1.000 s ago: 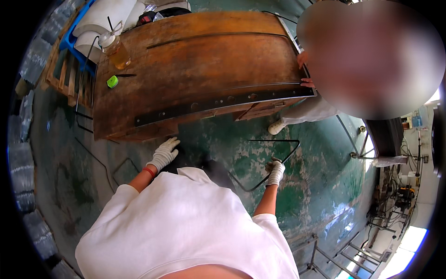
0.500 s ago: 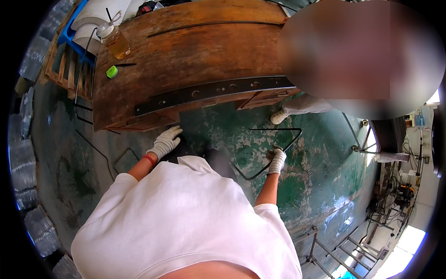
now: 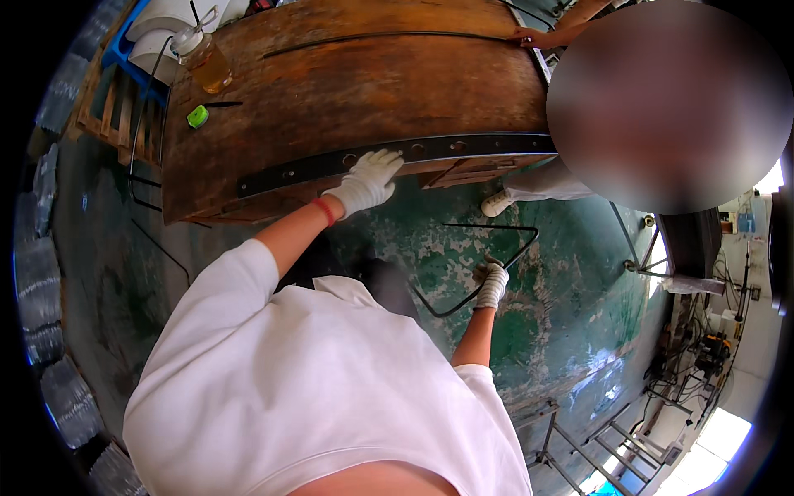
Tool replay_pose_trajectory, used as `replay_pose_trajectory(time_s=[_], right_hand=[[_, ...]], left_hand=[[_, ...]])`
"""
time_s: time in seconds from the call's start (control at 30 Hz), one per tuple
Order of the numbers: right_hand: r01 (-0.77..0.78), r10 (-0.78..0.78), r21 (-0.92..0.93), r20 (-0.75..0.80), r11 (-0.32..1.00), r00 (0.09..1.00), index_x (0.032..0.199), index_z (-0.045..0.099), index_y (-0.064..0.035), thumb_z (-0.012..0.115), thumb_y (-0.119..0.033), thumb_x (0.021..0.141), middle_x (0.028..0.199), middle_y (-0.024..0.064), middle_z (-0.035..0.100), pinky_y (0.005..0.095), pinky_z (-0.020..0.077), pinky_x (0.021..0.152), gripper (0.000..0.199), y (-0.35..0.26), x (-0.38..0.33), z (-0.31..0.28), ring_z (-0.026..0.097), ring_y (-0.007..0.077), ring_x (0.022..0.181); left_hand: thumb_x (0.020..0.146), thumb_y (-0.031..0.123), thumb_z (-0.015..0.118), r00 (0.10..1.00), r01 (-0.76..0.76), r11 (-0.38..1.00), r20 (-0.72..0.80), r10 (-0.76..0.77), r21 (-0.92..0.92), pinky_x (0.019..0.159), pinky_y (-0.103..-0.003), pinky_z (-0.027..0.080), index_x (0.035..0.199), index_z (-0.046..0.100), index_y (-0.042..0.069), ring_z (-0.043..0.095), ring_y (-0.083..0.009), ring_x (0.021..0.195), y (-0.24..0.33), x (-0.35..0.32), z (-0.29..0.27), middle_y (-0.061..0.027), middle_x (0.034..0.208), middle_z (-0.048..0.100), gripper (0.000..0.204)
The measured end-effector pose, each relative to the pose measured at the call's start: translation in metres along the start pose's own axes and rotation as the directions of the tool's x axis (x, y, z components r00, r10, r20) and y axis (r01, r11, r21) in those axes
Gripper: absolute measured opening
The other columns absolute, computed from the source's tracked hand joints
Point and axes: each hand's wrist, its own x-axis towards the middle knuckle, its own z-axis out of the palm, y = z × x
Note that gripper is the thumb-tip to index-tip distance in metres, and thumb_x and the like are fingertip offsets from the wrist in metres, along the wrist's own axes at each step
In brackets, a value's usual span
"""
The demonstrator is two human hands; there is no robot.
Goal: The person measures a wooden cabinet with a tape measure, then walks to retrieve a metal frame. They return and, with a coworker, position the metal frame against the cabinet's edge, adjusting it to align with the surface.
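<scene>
My left hand (image 3: 370, 182) wears a white knit glove, with a red band at the wrist. Its fingers stretch out over a dark, perforated metal strip (image 3: 314, 167) along the near edge of the wooden table (image 3: 347, 87); it seems to rest on the strip. Down to the right, my gloved right hand (image 3: 491, 282) is closed around a bent black metal rod (image 3: 524, 246). That rod has angled corners and hangs over the green floor. Part of its lower run passes behind my grip and arm.
A co-worker's hand (image 3: 536, 38) touches the end of a long thin rod (image 3: 397, 35) on the table. A jar of amber liquid (image 3: 208, 68) and a green tape measure (image 3: 198, 116) stand at left. A metal frame (image 3: 579, 446) is at lower right; bundled stacks (image 3: 41, 281) line the left.
My left hand has risen from beside the table, up and right onto the metal strip. A co-worker's hand now shows at the long rod's end. My right hand stays nearly still.
</scene>
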Motion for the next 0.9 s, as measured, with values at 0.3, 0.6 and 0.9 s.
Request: replay_pose_trajectory(time_s=[0.3, 0.6, 0.9], right_hand=[[0.004, -0.006, -0.03, -0.072, 1.0, 0.997, 0.099, 0.058, -0.0014, 0.044, 0.001, 0.069, 0.067, 0.0137, 0.059, 0.0347, 0.0486, 0.045, 0.033, 0.007, 0.008, -0.016, 0.057, 0.0256, 0.049], [-0.046, 0.038, -0.065, -0.119, 0.997, 0.992, 0.097, 0.059, -0.0027, 0.045, 0.001, 0.07, 0.065, 0.013, 0.058, 0.0331, 0.0469, 0.043, 0.031, 0.006, 0.008, -0.028, 0.054, 0.0227, 0.046], [0.004, -0.008, -0.056, -0.08, 0.998, 0.997, 0.096, 0.058, 0.0002, 0.048, -0.003, 0.07, 0.067, 0.014, 0.059, 0.0313, 0.0481, 0.044, 0.028, 0.009, 0.01, -0.024, 0.054, 0.0213, 0.047]], left_hand=[[0.077, 0.021, 0.054, 0.976, 0.201, 0.979, 0.096, -0.197, -0.036, 0.1, -0.039, 0.032, 0.123, 0.044, 0.003, 0.042, -0.0313, 0.118, -0.003, 0.095, 0.017, -0.0161, 0.124, 0.048, 0.051], [0.076, 0.008, 0.053, 0.947, 0.316, 0.937, 0.113, -0.302, -0.148, 0.088, -0.038, 0.043, 0.106, 0.057, 0.009, 0.055, -0.0307, 0.103, -0.024, 0.126, 0.006, -0.0137, 0.105, 0.061, 0.031], [0.074, 0.015, 0.06, 0.896, 0.376, 0.925, 0.274, -0.349, -0.049, 0.086, -0.039, 0.044, 0.101, 0.058, 0.009, 0.056, -0.0322, 0.1, -0.022, 0.143, -0.008, -0.0137, 0.104, 0.061, 0.028]])
